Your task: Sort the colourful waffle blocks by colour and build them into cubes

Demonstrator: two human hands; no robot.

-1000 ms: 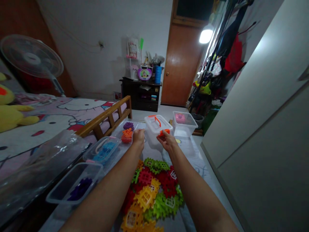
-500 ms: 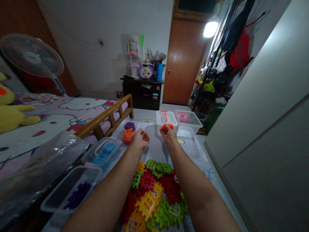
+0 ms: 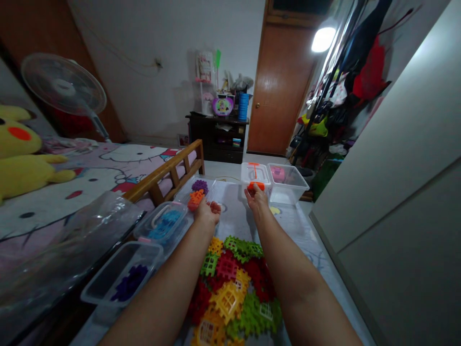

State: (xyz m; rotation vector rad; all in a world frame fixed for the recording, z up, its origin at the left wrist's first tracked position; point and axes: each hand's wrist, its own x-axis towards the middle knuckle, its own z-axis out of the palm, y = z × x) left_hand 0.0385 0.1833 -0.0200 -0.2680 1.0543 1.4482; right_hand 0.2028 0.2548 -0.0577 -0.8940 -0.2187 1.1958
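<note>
Right hand (image 3: 256,199): fingers (image 3: 251,192) closed on the orange latch (image 3: 256,186) of a clear box (image 3: 255,172). Left hand (image 3: 207,215): half-open, empty, near an orange block (image 3: 196,199).

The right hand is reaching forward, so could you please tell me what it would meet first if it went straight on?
The orange clip on the front of the clear plastic box looks first in line; the right hand seems at or almost at it, though depth is unclear here.

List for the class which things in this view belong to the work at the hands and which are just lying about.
At the hands: right hand on the orange latch of a clear plastic box; left hand, open, near orange building blocks.

Lying about: stand fan; Pikachu plush; wooden door.
</note>
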